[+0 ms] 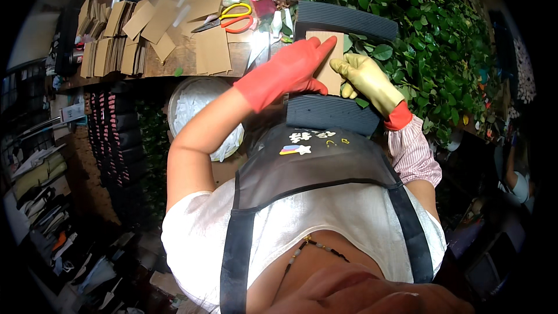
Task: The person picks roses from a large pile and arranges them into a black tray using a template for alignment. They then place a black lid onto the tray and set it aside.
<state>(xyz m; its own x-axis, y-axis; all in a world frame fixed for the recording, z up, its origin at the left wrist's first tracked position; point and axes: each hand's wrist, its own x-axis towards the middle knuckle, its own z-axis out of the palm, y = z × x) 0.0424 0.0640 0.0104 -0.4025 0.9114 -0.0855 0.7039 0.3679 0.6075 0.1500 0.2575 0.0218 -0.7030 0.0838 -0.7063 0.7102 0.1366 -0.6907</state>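
In the head view, a small brown cardboard piece [326,58] lies flat on a stack of black ribbed trays [343,23] at the person's front, between both gloved hands. The left hand [288,70], in a red glove, rests flat with its fingers stretched across the card. The right hand [365,77], in a yellow glove, curls against the card's right edge, beside green leafy foliage [430,35].

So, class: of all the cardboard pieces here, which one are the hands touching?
The lone piece on the black ridged stack, under the red-gloved left hand and yellow-gloved right hand; the others lie on the bench.
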